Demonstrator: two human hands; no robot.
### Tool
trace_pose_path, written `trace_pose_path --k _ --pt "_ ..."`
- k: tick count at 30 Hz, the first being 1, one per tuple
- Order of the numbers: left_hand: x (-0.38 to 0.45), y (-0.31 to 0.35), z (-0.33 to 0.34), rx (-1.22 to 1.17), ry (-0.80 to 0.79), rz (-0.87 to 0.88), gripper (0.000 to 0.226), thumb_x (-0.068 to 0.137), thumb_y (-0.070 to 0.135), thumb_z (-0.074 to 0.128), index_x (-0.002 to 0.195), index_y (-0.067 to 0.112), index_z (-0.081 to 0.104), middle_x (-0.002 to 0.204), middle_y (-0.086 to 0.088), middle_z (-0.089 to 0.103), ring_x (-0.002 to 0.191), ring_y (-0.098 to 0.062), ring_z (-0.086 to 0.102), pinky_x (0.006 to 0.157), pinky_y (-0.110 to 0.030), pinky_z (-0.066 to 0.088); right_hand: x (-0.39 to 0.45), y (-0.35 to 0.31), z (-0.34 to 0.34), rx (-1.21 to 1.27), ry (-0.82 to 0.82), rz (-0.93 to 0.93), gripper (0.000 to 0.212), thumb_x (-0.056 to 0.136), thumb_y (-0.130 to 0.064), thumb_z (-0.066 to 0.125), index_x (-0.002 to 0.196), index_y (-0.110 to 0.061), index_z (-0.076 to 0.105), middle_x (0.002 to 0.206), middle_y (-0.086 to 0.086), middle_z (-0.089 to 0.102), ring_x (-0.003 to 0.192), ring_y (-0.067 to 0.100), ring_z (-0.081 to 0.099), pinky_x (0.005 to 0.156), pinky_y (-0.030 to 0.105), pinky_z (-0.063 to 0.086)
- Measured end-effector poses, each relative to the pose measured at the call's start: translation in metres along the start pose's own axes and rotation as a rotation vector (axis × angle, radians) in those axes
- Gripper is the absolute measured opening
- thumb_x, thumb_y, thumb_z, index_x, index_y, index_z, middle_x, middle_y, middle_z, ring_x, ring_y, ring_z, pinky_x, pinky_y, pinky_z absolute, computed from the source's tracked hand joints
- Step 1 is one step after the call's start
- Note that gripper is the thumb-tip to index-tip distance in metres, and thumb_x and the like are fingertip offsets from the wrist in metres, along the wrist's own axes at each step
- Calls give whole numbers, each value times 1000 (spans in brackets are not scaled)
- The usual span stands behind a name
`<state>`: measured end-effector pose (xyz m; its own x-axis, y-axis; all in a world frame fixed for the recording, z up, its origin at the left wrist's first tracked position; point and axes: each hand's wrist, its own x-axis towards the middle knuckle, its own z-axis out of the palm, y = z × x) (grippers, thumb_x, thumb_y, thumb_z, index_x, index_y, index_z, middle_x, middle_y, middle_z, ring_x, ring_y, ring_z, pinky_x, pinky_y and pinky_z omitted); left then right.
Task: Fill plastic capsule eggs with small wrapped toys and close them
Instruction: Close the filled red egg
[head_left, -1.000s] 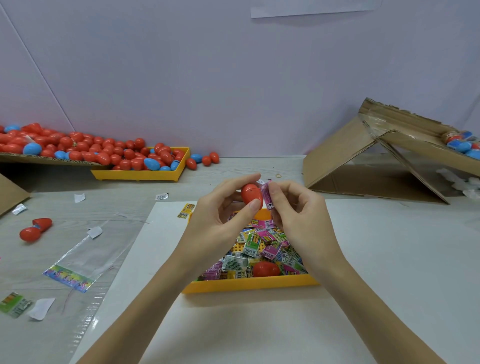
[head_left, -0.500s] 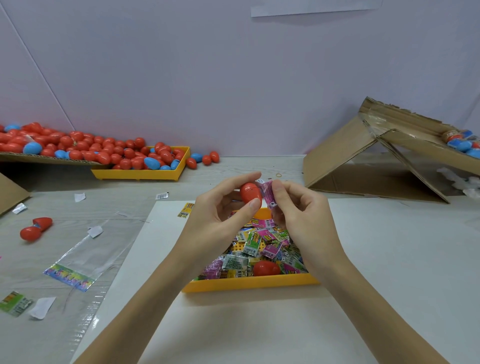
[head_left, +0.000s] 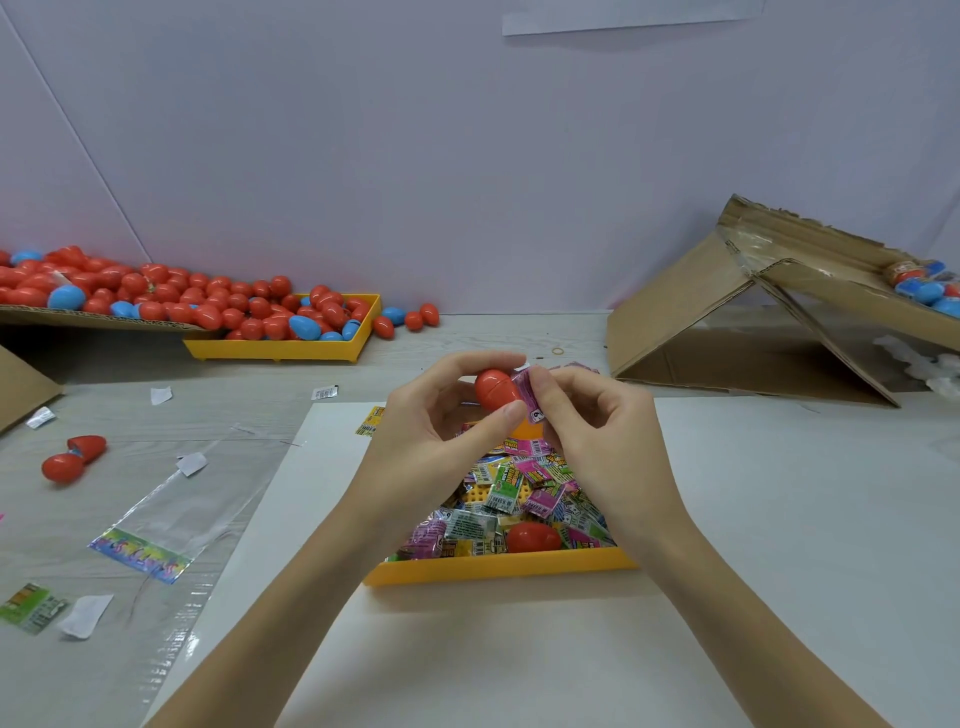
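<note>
While above the tray's rim (head_left: 498, 567): left grip (head_left: 441, 441) pinching egg (head_left: 493, 388), right grip (head_left: 597, 431) pinching packet (head_left: 527, 395).

Single view, head-worn wide-angle camera. Looks forward and down across the desk (head_left: 779, 519) toward a plain wall filling the upper half of the frame. Both forearms enter from the bottom edge and meet at frame centre, close to the lens: left hand (head_left: 431, 441), right hand (head_left: 608, 441). A yellow tray of wrapped toys (head_left: 498, 567) sits just below centre, near the camera. A farther yellow tray of capsule eggs (head_left: 280, 349) lies at mid-left, and a cardboard box (head_left: 701, 312) at mid-right. Straight edges bow toward the frame borders. No second view.
</note>
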<state>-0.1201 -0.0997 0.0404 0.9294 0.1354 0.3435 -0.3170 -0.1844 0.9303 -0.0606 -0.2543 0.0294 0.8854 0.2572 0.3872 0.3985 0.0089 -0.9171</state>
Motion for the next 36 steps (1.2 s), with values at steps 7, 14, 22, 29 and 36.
trace_pose_path --k 7,14,22,29,36 --pt "3 -2 -5 -76 32 16 39 78 26 83 116 25 73 106 -3 77 101 -23 74 87 -28 60 -2 -5 0 38 -70 60 18 101 -32 64 100 -25 80 75 -10 74 68 2 65 64 14 51" --pt "7 -5 -9 -10 79 138 48 74 18 88 112 12 60 104 -6 73 97 -25 73 86 -37 61 0 -13 -6 175 -181 241 22 92 -35 71 104 -19 79 93 1 81 86 17 77 70 22 60" --pt "6 -11 -10 135 114 305 45 73 24 90 108 11 64 103 1 71 98 -27 71 85 -38 62 2 -15 -10 413 -288 511 29 85 -35 76 101 -12 83 104 14 79 93 18 76 79 24 61" --pt "4 -16 -3 257 137 379 46 72 32 90 107 19 63 107 13 68 103 -18 70 87 -23 58 3 -13 -10 490 -251 624 32 81 -34 78 97 -8 83 92 9 76 78 11 68 75 22 59" --pt "4 -18 -3 370 160 406 47 79 32 83 119 12 67 106 6 72 96 -11 72 87 -27 60 4 -13 -13 510 -260 659 40 81 -36 78 102 -1 81 98 11 78 84 14 73 76 21 61"
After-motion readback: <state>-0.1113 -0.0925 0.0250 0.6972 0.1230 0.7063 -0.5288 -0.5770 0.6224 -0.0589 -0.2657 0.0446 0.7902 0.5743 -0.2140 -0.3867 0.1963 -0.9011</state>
